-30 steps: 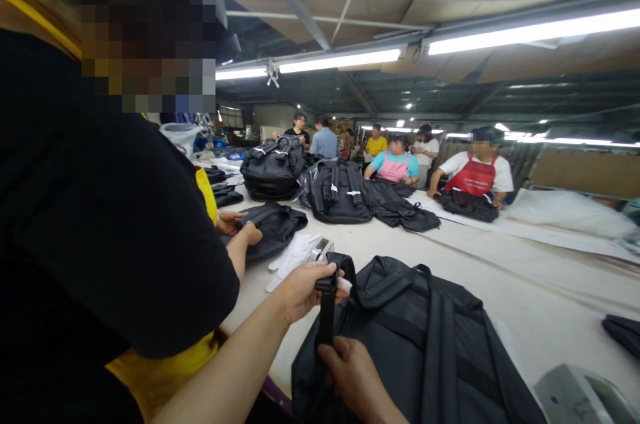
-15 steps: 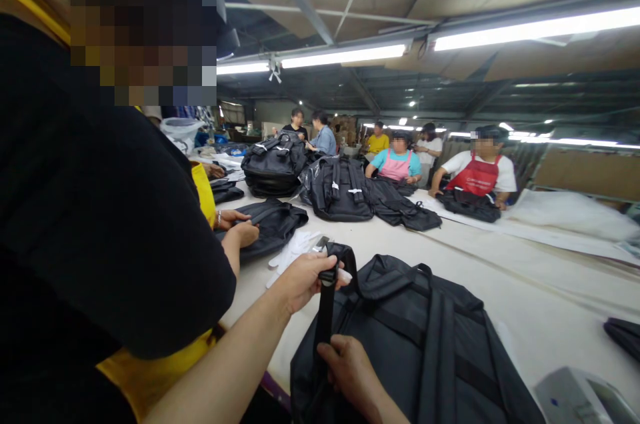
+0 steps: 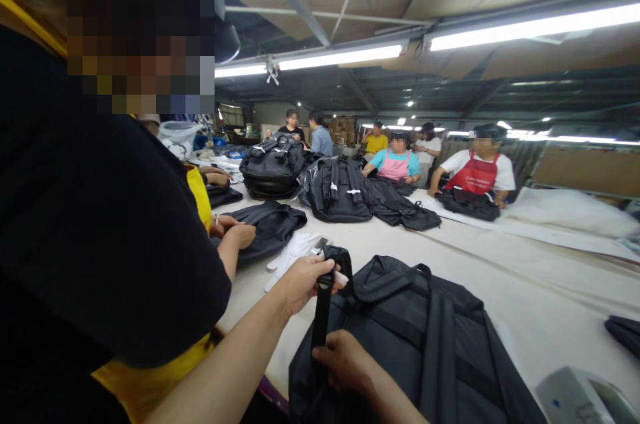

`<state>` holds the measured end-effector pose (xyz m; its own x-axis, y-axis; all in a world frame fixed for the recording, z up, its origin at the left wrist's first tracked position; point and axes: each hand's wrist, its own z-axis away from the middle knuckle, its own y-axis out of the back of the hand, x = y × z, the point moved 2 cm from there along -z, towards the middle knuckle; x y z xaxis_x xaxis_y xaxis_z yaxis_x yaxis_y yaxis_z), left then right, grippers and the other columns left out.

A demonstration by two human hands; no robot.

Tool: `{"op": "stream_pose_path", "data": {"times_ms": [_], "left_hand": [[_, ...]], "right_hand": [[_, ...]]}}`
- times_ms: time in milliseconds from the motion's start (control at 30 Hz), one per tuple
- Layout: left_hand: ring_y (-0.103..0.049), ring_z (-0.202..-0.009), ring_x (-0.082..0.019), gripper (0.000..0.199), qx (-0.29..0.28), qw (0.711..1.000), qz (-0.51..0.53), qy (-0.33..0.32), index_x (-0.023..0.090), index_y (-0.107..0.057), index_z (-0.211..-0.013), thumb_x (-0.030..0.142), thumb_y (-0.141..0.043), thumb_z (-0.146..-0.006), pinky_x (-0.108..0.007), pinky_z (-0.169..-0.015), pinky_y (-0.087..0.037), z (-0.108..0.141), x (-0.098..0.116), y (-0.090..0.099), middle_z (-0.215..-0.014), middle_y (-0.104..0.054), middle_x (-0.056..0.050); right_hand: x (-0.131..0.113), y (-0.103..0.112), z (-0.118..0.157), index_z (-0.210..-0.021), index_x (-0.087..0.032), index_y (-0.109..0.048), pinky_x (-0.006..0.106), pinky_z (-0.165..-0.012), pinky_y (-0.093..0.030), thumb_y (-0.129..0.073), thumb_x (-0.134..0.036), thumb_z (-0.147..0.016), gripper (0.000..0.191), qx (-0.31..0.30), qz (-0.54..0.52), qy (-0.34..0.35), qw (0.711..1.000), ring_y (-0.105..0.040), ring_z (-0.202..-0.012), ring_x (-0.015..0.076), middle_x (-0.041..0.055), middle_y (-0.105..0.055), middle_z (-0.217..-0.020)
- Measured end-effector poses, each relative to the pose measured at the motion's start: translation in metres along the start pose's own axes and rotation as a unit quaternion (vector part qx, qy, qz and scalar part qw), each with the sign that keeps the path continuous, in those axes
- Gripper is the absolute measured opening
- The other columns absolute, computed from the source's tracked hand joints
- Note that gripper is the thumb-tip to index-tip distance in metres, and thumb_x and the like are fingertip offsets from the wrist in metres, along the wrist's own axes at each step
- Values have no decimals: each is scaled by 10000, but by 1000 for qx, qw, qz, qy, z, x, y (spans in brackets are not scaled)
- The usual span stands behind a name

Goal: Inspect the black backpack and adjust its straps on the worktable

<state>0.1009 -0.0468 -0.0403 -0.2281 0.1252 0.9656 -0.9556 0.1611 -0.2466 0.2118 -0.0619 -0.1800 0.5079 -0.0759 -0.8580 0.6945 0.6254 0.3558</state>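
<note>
My two hands on a black strap [image 3: 322, 307] of the black backpack [image 3: 425, 337].

Head view: my left hand [image 3: 300, 283] pinches the strap's upper end, fingers closed round it where it loops toward the bag's top. At six o'clock from it, my right hand [image 3: 345, 365] is clenched on the strap's lower run, so the strap stands upright between my fists. The backpack lies flat on the pale table [image 3: 530, 291], at three o'clock from my hands. White gloves [image 3: 293, 252] lie at eleven o'clock, just beyond my left hand; a co-worker's black sleeve [image 3: 105, 237] fills nine o'clock.
</note>
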Motion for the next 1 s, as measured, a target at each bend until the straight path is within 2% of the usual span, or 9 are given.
{"op": "stream_pose_path", "data": {"times_ms": [133,400,500,567,667,767,867,1000], "left_hand": [[-619,-592,-143,163,7,1000,16,0,98,-570,-817,251,-560,-763,-263,-629,-476,1,1,3,-667,-677,-89],[-602,-539,-138,190,-2,1000,17,22,94,-575,-791,261,-612,-710,-256,-592,-465,2,1,-4,-619,-675,-91],[-598,-544,-143,219,-12,1000,22,15,97,-571,-783,284,-632,-685,-258,-584,-454,1,-2,-3,-636,-678,-94],[-595,-552,-138,226,-18,1000,21,3,99,-579,-790,298,-626,-693,-256,-596,-448,1,-2,-3,-652,-680,-90],[-601,-589,-137,225,-3,999,3,-35,105,-598,-795,309,-626,-703,-238,-618,-432,1,2,-6,-660,-684,-79],[-618,-656,-151,209,38,994,-19,-97,110,-614,-774,307,-632,-706,-228,-663,-428,1,6,-10,-654,-683,-66],[-615,-655,-145,210,46,988,-42,-143,118,-614,-778,322,-614,-728,-225,-665,-439,-5,2,-13,-682,-683,-59],[-621,-639,-134,245,67,987,-71,-128,129,-574,-864,356,-549,-776,-230,-634,-470,-25,-15,-6,-737,-681,-71]], "right_hand": [[1,3,1,-609,-165,-522,144,-291,-288,-462,-237,-715,142,-4,15,14,1000,-376,-280,65,-57,-427,-376],[10,7,-10,-609,-159,-547,154,-303,-320,-488,-237,-676,118,-24,54,9,998,-428,-306,83,-42,-448,-384],[11,5,-11,-755,-157,-567,166,-284,-309,-490,-229,-667,137,5,45,3,999,-421,-303,95,-47,-461,-412],[9,3,-9,-889,-176,-561,159,-305,-325,-504,-198,-650,246,18,15,38,999,-427,-336,81,-60,-479,-480],[8,-1,-4,-845,-187,-589,144,-352,-340,-490,-174,-664,207,1,-5,82,997,-415,-379,59,-63,-457,-511],[8,-1,1,-807,-182,-609,150,-387,-352,-496,-188,-692,162,5,11,62,998,-415,-394,62,-56,-464,-499],[3,1,7,-830,-191,-620,161,-438,-379,-526,-217,-714,152,19,40,52,998,-458,-429,72,-43,-526,-539],[-6,5,12,-827,-171,-616,174,-437,-380,-533,-241,-738,140,-8,35,43,998,-463,-412,75,-43,-520,-528]]}}
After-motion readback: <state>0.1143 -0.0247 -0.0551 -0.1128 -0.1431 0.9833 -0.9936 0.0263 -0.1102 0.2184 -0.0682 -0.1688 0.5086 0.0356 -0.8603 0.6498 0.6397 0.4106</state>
